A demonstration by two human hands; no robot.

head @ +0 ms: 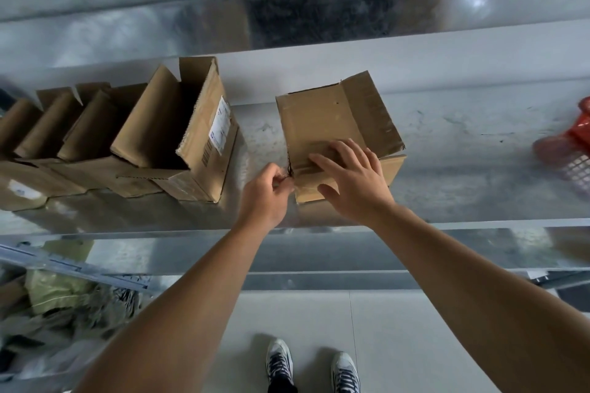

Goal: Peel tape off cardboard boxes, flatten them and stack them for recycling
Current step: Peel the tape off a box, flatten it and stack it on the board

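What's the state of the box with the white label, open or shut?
Open: the labelled box stands with its top flaps raised, and its dark inside shows between them.

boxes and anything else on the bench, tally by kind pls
open boxes, left row (leftmost cut off by the frame edge): 4
taped box: 1
red basket: 1
total: 6
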